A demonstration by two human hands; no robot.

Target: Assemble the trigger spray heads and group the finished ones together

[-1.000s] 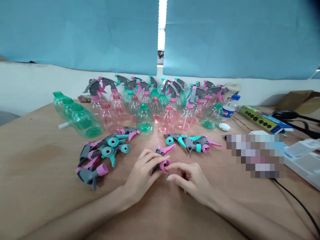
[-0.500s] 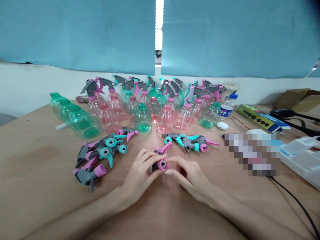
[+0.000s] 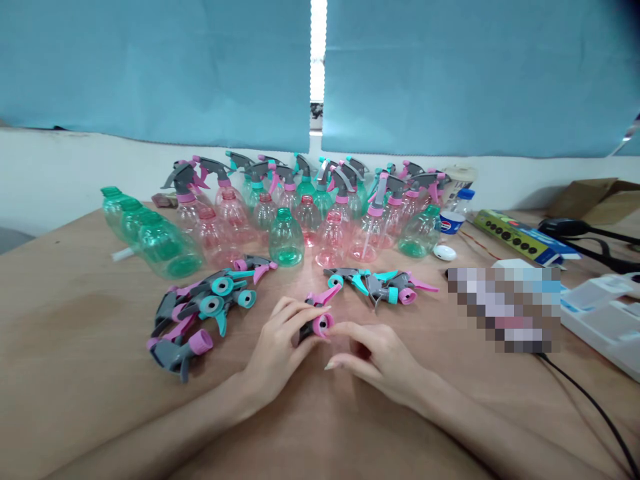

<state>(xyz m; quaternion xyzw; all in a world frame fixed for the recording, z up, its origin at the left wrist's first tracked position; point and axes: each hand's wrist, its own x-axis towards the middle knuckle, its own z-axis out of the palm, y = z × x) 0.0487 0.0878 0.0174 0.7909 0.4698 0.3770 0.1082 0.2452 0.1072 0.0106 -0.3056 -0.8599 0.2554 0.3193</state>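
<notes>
Our left grip [image 3: 280, 340] grasps a trigger spray head [image 3: 319, 327], which lies between the fingers above and the thumb below, its collar facing us and reaching past the fingertips. Our right grip [image 3: 385, 357] is loose, thumb and index finger parted, the index fingertip at the collar's edge; we cannot tell whether it presses there. We have the held piece at the middle of the tabletop [image 3: 320, 420], nearer to us than the bottles.

To its left we see a heap of spray heads [image 3: 211, 305], to its right and farther back a smaller cluster [image 3: 383, 290], and beyond, between them, a lone spray head [image 3: 255, 267]. Behind these stand a green bottle [image 3: 287, 241] and a pink bottle [image 3: 333, 243], both topless, ahead of rows of fitted spray bottles [image 3: 189, 212].

The piece we hold has a dark grey body, a pink trigger angled up and rightward, and a pink collar around a pale ring with a dark centre.
</notes>
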